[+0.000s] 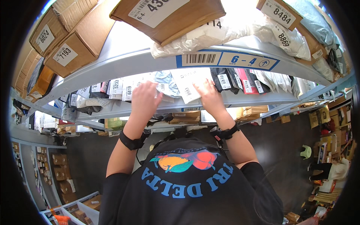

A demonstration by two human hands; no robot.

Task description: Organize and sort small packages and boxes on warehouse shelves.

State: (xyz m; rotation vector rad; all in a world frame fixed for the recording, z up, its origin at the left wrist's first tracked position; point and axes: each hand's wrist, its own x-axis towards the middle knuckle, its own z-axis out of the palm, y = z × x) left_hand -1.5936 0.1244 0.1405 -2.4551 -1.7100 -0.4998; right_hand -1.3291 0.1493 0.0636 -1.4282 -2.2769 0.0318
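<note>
Both of my arms reach up to a shelf with a row of upright, labelled parcels. A flat white parcel (186,90) leans out of the row, its lower corner toward me. My right hand (210,96) grips its right side, thumb and fingers near the label. To the left, my left hand (144,98) is in front of white packets, slightly blurred, with its fingers apart and nothing visible in them. Between my hands sits a pale blue bag parcel (167,83). Just right of my right hand are a black bag parcel (224,80) and a pink one (250,83).
Above the row runs a shelf edge (150,62) with a blue-and-white label plate. A large cardboard box (168,18) overhangs it, beside white plastic bags (287,37). More boxes (77,50) stand upper left. At lower right are a green stool (306,152) and another person (335,170).
</note>
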